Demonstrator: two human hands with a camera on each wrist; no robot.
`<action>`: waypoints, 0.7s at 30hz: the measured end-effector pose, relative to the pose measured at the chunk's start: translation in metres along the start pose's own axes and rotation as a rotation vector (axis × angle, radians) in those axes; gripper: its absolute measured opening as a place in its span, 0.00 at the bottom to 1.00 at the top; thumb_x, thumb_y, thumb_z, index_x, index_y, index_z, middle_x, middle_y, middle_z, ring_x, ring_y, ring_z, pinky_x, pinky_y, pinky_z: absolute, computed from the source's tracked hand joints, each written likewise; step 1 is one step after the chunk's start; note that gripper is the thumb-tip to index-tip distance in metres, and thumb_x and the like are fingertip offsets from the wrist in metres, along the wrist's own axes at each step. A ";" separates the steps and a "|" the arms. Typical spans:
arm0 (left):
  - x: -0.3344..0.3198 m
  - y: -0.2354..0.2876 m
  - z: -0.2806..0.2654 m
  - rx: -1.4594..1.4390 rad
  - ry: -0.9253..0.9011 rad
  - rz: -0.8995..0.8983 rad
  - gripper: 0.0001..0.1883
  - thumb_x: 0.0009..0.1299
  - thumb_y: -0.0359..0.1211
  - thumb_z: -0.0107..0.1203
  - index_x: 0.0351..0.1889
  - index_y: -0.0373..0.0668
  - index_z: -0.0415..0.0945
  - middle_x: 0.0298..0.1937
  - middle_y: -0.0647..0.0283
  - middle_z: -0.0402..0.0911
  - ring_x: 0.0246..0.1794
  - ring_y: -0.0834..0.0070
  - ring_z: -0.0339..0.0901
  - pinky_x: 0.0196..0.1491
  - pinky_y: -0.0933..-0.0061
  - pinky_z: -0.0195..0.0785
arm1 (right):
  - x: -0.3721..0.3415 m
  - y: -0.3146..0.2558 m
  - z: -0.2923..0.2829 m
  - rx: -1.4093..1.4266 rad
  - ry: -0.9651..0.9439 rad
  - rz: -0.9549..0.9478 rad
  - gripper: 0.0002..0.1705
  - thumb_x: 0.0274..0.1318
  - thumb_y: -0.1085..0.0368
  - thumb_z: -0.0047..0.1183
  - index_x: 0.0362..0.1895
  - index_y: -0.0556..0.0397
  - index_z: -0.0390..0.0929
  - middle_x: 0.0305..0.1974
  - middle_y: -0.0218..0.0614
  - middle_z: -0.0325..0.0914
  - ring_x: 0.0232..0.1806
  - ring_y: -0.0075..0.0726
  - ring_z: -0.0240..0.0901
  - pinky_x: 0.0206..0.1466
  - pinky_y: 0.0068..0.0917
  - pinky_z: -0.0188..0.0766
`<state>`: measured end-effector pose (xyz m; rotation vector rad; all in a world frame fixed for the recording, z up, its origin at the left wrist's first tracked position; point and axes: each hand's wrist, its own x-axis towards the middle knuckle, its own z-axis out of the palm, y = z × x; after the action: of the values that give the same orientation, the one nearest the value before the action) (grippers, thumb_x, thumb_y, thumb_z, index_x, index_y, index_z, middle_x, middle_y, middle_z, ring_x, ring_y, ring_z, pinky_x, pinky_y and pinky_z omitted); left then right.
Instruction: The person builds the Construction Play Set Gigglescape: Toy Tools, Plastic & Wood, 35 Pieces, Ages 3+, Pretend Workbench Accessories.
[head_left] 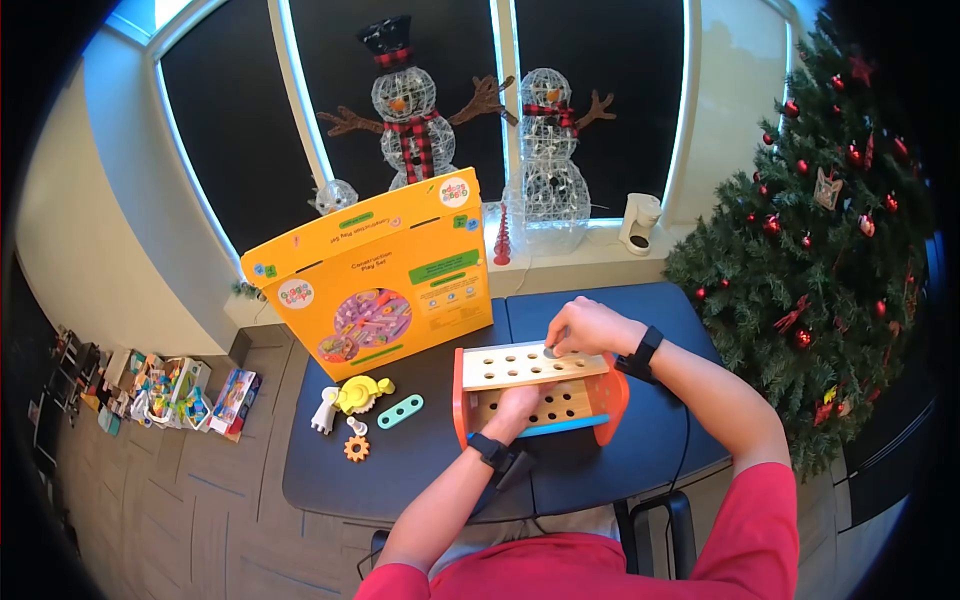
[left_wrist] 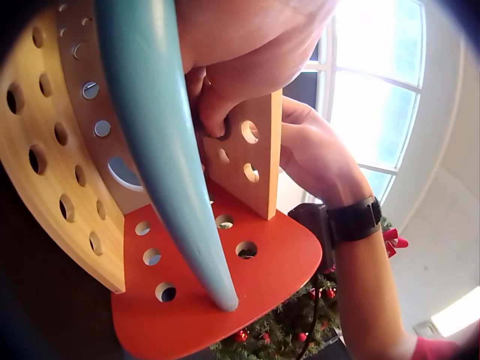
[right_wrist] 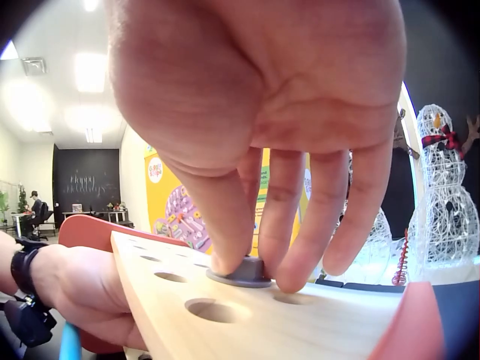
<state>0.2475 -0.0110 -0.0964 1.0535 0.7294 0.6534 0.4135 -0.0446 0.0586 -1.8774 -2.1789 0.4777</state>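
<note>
Above the left hand (head_left: 512, 408), pinching a gray piece (right_wrist: 253, 273) on a holed board (right_wrist: 289, 328) with the right hand (head_left: 592, 327). Beneath, cannot tell left grasp.

Toy bench (head_left: 611, 408) is sporting orangey-red ends (left_wrist: 283, 262), pale wood boards (right_wrist: 300, 330), a blue bar (left_wrist: 161, 135) and a plain grey peg (right_wrist: 247, 276). The box (head_left: 400, 268) is loud yellow with a purple picture (head_left: 372, 320) and green labels (head_left: 443, 266), plus there's a teal strip (head_left: 393, 417), an orange gear (head_left: 349, 450) and a dark navy table (head_left: 640, 462). Oh, and the snowman scarves (head_left: 419, 150) are red-and-black plaid.
</note>
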 end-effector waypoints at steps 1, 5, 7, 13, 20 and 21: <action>-0.001 0.001 -0.001 0.058 -0.020 0.014 0.18 0.74 0.26 0.60 0.62 0.40 0.76 0.59 0.64 0.80 0.56 0.76 0.77 0.60 0.72 0.73 | 0.000 -0.002 -0.001 -0.005 -0.007 0.008 0.14 0.50 0.61 0.70 0.43 0.48 0.91 0.38 0.38 0.90 0.42 0.44 0.86 0.49 0.37 0.80; -0.002 0.007 0.000 0.145 -0.039 -0.072 0.17 0.76 0.25 0.58 0.62 0.40 0.76 0.59 0.63 0.80 0.58 0.75 0.77 0.60 0.72 0.74 | 0.000 -0.002 -0.001 -0.025 -0.005 0.001 0.14 0.50 0.61 0.69 0.42 0.48 0.91 0.38 0.39 0.90 0.41 0.44 0.86 0.49 0.37 0.80; 0.006 0.000 -0.003 -0.021 -0.101 -0.030 0.18 0.74 0.23 0.59 0.62 0.40 0.76 0.58 0.63 0.80 0.58 0.76 0.76 0.61 0.71 0.73 | 0.001 -0.001 -0.001 -0.018 -0.006 0.002 0.14 0.50 0.61 0.69 0.42 0.48 0.91 0.38 0.39 0.90 0.41 0.44 0.86 0.49 0.36 0.80; 0.003 0.001 0.000 0.033 -0.049 -0.083 0.17 0.75 0.22 0.57 0.61 0.41 0.76 0.57 0.64 0.81 0.55 0.76 0.77 0.58 0.70 0.73 | 0.000 -0.004 -0.003 -0.008 -0.007 0.020 0.14 0.49 0.61 0.69 0.42 0.48 0.91 0.37 0.39 0.90 0.41 0.43 0.86 0.49 0.36 0.80; -0.011 0.012 -0.005 0.439 -0.114 -0.015 0.14 0.76 0.33 0.59 0.57 0.39 0.79 0.47 0.65 0.84 0.45 0.78 0.76 0.51 0.72 0.72 | 0.001 0.009 -0.001 0.066 -0.050 -0.035 0.18 0.51 0.59 0.69 0.46 0.50 0.90 0.40 0.41 0.89 0.44 0.44 0.86 0.51 0.36 0.80; -0.018 0.016 -0.006 0.438 -0.113 -0.014 0.14 0.76 0.33 0.59 0.57 0.39 0.79 0.47 0.65 0.84 0.45 0.78 0.76 0.51 0.72 0.72 | -0.002 0.008 -0.005 0.064 -0.051 -0.037 0.18 0.51 0.59 0.69 0.46 0.50 0.90 0.40 0.41 0.89 0.44 0.44 0.86 0.51 0.36 0.80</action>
<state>0.2298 -0.0159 -0.0799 1.4726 0.7992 0.4249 0.4236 -0.0451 0.0605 -1.8082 -2.1989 0.5877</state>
